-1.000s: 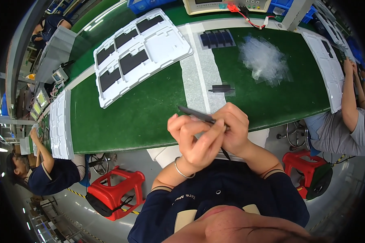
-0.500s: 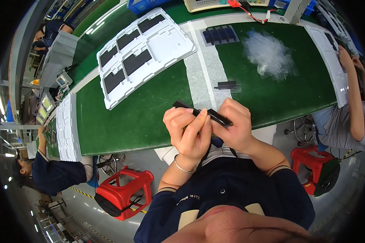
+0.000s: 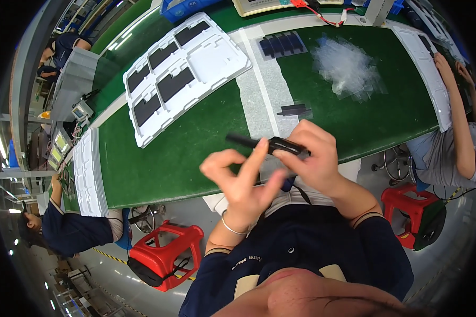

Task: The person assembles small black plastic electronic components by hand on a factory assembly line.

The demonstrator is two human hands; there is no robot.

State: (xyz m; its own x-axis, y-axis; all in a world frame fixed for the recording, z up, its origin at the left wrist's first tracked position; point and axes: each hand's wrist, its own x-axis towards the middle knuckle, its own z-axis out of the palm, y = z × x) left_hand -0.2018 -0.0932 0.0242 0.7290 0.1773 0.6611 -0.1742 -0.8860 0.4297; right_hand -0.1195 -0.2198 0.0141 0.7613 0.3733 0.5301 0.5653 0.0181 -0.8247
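Grips a narrow black piece point(image 3: 286, 146), thick and glossy toward one end, thin and flat at the blurred other, between thumb and fingers of the right hand point(image 3: 317, 156), above the near edge of the smooth green table point(image 3: 169, 169). Spreads thumb and index of the left hand point(image 3: 240, 182) wide apart, with the index fingertip overlapping the piece in view; cannot tell about contact. Hides one end partly behind the right fingers. Has just beyond a pale, papery runner point(image 3: 269, 84) and a clear-backed black strip point(image 3: 295, 110); farther off, a sheet of dark strips point(image 3: 282, 45), a loose heap of clear films point(image 3: 349, 68) and a white moulded tray point(image 3: 214, 55) with dark panels point(image 3: 175, 83) in its recesses.
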